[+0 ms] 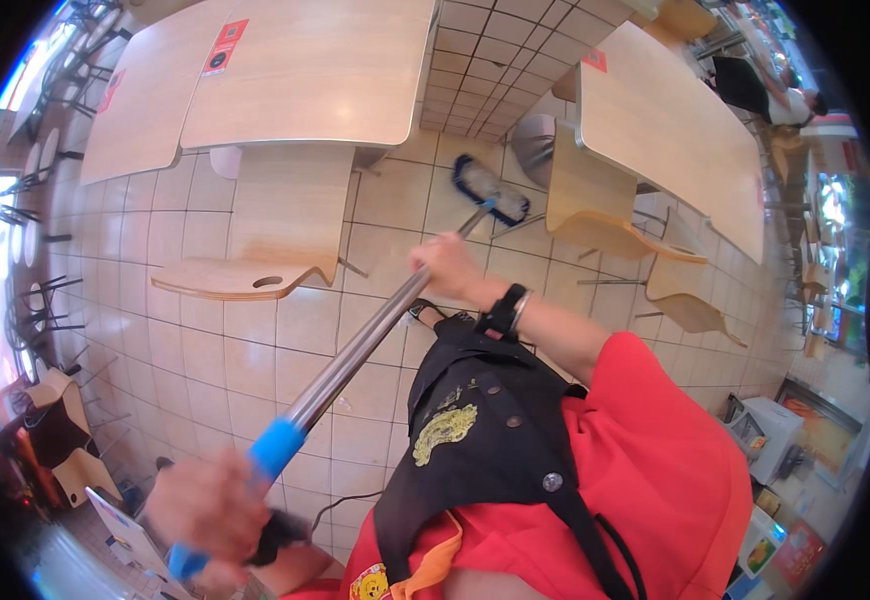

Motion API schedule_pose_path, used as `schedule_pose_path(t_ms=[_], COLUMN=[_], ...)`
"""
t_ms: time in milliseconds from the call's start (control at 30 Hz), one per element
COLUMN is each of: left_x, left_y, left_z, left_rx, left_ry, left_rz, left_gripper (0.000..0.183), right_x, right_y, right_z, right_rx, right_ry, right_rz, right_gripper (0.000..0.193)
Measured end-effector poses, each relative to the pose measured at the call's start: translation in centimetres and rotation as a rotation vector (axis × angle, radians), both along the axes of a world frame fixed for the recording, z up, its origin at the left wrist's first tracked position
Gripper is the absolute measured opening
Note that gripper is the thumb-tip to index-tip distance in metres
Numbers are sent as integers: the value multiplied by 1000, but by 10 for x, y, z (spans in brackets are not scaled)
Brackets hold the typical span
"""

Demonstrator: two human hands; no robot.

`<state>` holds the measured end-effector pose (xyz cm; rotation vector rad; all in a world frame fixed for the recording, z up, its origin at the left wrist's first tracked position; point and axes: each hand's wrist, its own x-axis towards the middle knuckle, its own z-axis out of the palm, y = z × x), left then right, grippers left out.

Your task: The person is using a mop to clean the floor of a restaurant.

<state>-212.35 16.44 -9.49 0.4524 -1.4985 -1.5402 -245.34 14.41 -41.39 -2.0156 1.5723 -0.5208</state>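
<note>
I hold a flat floor mop (pixel 355 352) with a long metal pole slanting across the view. My left hand (pixel 210 510), slightly blurred, is wrapped round the blue grip at the pole's near end. Farther along the pole, my right hand (pixel 445 265) is closed on the bare metal; a dark watch and a bracelet circle that wrist. The mop's head, dark-edged with a paler middle, lies on the tiled floor (pixel 385 205) between two groups of tables. A blue joint links pole and head.
Pale wooden tables (pixel 305 75) stand at the far left, with a bent-wood chair (pixel 275 215) beneath. Another table (pixel 670 130) and chairs (pixel 595 200) flank the mop's head on the right. A tiled partition (pixel 495 65) rises behind it. Another person (pixel 780 100) is at the far right.
</note>
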Motion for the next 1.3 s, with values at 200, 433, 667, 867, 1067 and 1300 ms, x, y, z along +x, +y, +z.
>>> schedule_pose_path(t_ms=[200,433,667,867,1067,1300], left_x=[-78,-14,-19,15,35,18], left_y=[-55,-66,-35,-7,39,53], left_z=[-93,-79,-50,29,68,39], left_rx=[111,203,203,261,103,-170], left_ry=[17,-4,-80,-159,-209,-328], left_rz=[142,449,530,617,476,432], left_gripper=[20,18,20,24,32,21], right_x=[-68,27,36,96,112,106], right_y=[-44,-138,-126,-47,-6,-58], right_z=[-95,-81,-71,-40,29,-2], right_rx=[166,245,135,260,298,-75], right_ry=[98,190,85,-79,-111,-180], right_rz=[-237,-42,152,227,294,125], right_gripper=[9,10,9,16,13,6])
